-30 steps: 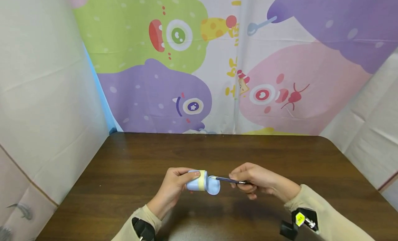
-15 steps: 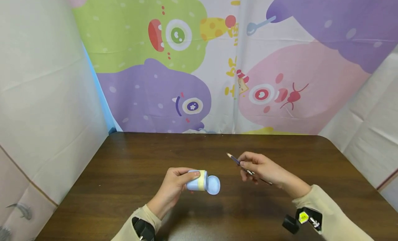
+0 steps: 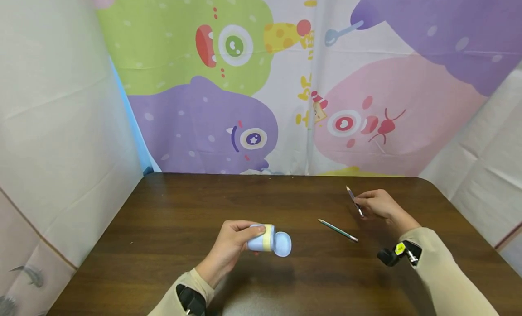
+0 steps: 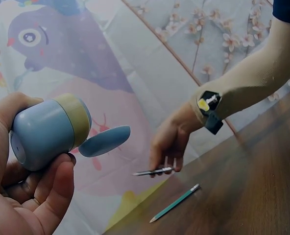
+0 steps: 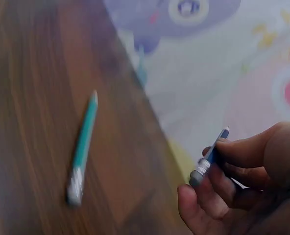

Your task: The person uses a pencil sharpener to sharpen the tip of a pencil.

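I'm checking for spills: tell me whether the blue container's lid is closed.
No, the lid is swung open beside the blue container in the left hand.

We place the flip-top container (image 3: 259,239) in the left hand (image 3: 230,241), above the table (image 3: 134,216), its lid (image 3: 282,244) hanging off its right end. Right of the lid we log a loose pencil (image 3: 338,230) lying on the tabletop. Behind it and farther right, a second pencil (image 3: 350,193) sits in the right hand (image 3: 381,205). Behind the table we note a cloth backdrop (image 3: 228,126).
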### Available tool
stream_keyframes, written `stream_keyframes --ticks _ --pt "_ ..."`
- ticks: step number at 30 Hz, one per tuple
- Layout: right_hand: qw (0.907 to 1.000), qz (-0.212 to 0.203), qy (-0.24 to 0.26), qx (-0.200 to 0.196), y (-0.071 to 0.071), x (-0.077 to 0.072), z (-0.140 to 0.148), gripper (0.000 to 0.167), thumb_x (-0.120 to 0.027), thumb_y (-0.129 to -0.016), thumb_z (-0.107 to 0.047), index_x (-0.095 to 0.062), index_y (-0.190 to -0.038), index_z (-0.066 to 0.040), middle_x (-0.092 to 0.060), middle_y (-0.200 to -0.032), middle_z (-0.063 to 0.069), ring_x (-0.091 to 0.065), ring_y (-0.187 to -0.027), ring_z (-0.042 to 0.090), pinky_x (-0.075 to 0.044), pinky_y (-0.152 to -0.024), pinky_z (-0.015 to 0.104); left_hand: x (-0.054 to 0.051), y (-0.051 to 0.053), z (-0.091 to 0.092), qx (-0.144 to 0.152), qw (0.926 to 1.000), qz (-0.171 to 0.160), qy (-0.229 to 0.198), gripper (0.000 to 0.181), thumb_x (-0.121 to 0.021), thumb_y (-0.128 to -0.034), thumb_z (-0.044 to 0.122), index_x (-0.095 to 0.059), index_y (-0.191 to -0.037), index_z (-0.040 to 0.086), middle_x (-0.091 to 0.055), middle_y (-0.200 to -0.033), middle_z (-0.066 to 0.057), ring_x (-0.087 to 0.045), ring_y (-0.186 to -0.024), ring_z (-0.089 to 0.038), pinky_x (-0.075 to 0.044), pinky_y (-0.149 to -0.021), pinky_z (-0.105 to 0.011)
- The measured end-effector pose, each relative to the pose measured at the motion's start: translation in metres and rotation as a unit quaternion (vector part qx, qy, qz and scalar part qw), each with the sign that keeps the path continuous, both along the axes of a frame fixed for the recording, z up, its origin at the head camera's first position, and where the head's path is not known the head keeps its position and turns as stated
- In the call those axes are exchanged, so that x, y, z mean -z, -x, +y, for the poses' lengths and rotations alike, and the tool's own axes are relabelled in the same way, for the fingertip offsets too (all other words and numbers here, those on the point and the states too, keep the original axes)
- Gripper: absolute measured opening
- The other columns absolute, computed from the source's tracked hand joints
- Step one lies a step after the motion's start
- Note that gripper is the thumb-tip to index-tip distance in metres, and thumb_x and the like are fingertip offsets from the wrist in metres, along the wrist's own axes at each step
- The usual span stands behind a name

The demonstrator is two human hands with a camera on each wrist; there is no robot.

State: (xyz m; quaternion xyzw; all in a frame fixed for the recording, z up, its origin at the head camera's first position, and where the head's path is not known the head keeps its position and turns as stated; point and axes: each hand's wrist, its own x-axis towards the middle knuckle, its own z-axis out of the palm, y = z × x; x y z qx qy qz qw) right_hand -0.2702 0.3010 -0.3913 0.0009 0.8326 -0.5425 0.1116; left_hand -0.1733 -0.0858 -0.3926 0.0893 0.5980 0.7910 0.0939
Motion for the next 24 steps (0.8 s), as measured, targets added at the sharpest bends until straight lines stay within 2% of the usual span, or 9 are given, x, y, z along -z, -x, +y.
stream_keyframes --ticks 5,9,13,19,21,24 --pt "0.9987 -0.036 -0.018 0.032 0.008 0.016 0.022 0.035 -0.057 -0.096 -0.004 -0.052 -0.115 0.026 -0.063 -0.066 0.001 -0.061 -0.057 0.009 -0.054 -0.052 0.024 0.002 0.001 0.001 0.004 1.0 0.004 0.002 0.012 -0.069 -0.0824 0.002 -0.076 -0.078 0.011 -0.067 -0.076 -0.003 -0.058 -0.061 -0.011 -0.052 -0.051 -0.024" --pt "0.9953 -0.039 -0.079 0.039 0.009 0.027 0.027 0.035 -0.061 -0.093 -0.004 -0.057 -0.113 0.024 -0.064 -0.062 0.001 -0.061 -0.055 0.01 -0.054 -0.051 0.025 0.003 0.001 0.001 0.007 0.9999 0.006 0.004 0.011 -0.069 -0.0825 0.002 -0.076 -0.079 0.009 -0.067 -0.076 -0.004 -0.058 -0.061 -0.011 -0.052 -0.051 -0.024" --pt "0.9889 -0.02 -0.141 0.042 0.009 0.031 0.022 0.029 -0.064 -0.09 -0.003 -0.062 -0.105 0.022 -0.065 -0.064 0.002 -0.063 -0.056 0.013 -0.057 -0.052 0.03 0.004 0.0 0.002 0.008 0.9999 0.006 0.005 0.008 -0.069 -0.0824 0.002 -0.076 -0.08 0.006 -0.067 -0.076 -0.005 -0.057 -0.062 -0.012 -0.052 -0.051 -0.024" --pt "0.9712 0.026 -0.235 0.027 0.011 0.032 0.007 0.012 -0.065 -0.085 0.002 -0.069 -0.078 0.012 -0.063 -0.062 0.009 -0.062 -0.053 0.015 -0.058 -0.05 0.033 0.004 0.0 0.002 0.008 0.9999 0.005 0.004 0.007 -0.069 -0.0825 0.002 -0.076 -0.081 0.004 -0.067 -0.077 -0.005 -0.058 -0.062 -0.012 -0.052 -0.05 -0.024" --pt "0.9687 0.029 -0.245 0.025 0.012 0.032 0.005 0.013 -0.066 -0.085 0.002 -0.068 -0.076 0.01 -0.063 -0.062 0.01 -0.062 -0.052 0.016 -0.058 -0.05 0.033 0.004 0.0 0.002 0.007 1.0 0.006 0.002 0.007 -0.069 -0.0824 0.002 -0.076 -0.081 0.004 -0.067 -0.077 -0.005 -0.058 -0.062 -0.012 -0.052 -0.05 -0.024" --pt "0.9716 0.022 -0.233 0.034 0.012 0.032 0.006 0.013 -0.067 -0.086 0.0 -0.069 -0.079 0.012 -0.064 -0.062 0.01 -0.063 -0.051 0.017 -0.058 -0.051 0.033 0.004 0.0 0.002 0.006 1.0 0.006 0.0 0.007 -0.069 -0.0823 0.002 -0.076 -0.081 0.003 -0.067 -0.077 -0.005 -0.058 -0.061 -0.013 -0.052 -0.05 -0.024"
